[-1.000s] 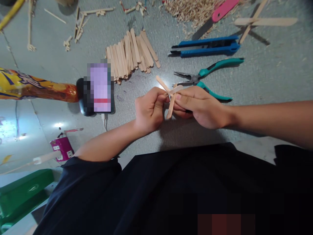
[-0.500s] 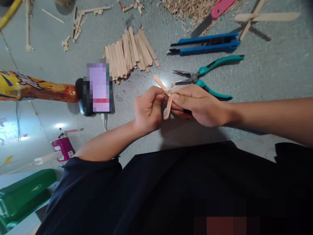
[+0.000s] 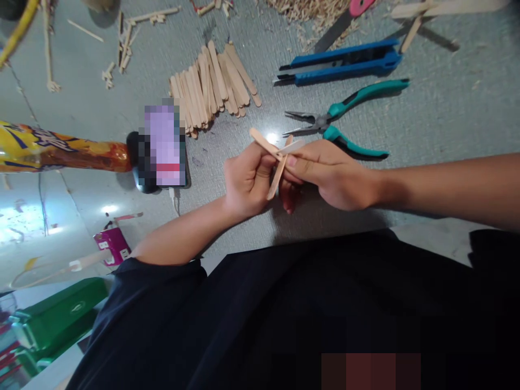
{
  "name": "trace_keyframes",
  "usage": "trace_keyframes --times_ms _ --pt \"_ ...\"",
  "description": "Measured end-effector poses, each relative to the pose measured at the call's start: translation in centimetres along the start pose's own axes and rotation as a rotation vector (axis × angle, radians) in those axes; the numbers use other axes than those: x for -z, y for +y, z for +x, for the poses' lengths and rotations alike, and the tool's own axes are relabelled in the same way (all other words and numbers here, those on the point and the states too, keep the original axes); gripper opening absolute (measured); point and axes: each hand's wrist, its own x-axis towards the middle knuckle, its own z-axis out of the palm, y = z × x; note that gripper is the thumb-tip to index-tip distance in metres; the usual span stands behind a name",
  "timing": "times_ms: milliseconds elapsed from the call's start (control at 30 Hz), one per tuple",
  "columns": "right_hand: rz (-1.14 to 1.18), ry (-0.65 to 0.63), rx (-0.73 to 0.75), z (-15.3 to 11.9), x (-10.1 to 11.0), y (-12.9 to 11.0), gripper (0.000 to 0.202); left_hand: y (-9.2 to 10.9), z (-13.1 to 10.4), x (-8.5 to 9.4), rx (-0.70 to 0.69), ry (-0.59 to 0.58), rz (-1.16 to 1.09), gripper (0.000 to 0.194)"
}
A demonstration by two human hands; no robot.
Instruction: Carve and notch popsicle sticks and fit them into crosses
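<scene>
My left hand (image 3: 249, 176) is closed, its thumb and fingers pinching two ice-cream sticks (image 3: 276, 181) crossed in an X above the table. Against the crossing, my right hand (image 3: 331, 170) closes its thumb and forefinger on a thin, pale, blade-like piece (image 3: 291, 146) whose tip points left onto the wood. Its other end is hidden in the hand. Just beyond lie pliers (image 3: 320, 122) with teal handles, jaws apart. A blue cutter handle (image 3: 345, 62) rests behind them. Loose ice-cream sticks (image 3: 211, 84) lie in a fanned row behind my left hand.
A phone (image 3: 166, 146), its screen blurred out, leans on a black stand with a cable plugged in. Left of it lies a yellow-orange bottle (image 3: 60, 146). Wood shavings (image 3: 300, 19), a pink-handled blade (image 3: 335, 32) and another stick cross (image 3: 422, 13) are at the back.
The crossed sticks have turned slightly in my fingers. Lower fingers of my right hand have loosened downward, while its pinch stays at the crossing. The camera view has shifted a little.
</scene>
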Motion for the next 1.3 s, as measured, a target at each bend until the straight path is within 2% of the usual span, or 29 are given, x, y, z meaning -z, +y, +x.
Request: trace_keyframes --times_ms 233,367,667,900,1033,1300 --pt "-0.031 -0.037 0.025 0.0 0.2 0.1 0.070 0.2 0.1 -0.1 -0.030 0.033 0.005 0.031" --pt "-0.005 -0.061 0.014 0.0 0.5 0.0 0.065 0.2 0.4 0.1 -0.031 0.016 -0.025 0.032" --pt "-0.004 -0.056 -0.087 0.3 1.2 -0.6 0.060 -0.3 -0.3 0.0 0.125 0.000 0.012 0.045" --pt "0.030 -0.044 -0.075 0.4 1.5 -0.5 0.060 0.1 -0.3 -0.1 0.197 -0.080 -0.112 0.046" --pt "0.035 -0.049 -0.073 0.5 1.4 -0.6 0.060 -0.1 -0.3 -0.1 0.262 -0.069 -0.063 0.053" --pt "0.027 -0.049 -0.055 0.3 1.4 -0.6 0.062 -0.1 -0.2 0.6 0.215 -0.106 -0.069 0.039"
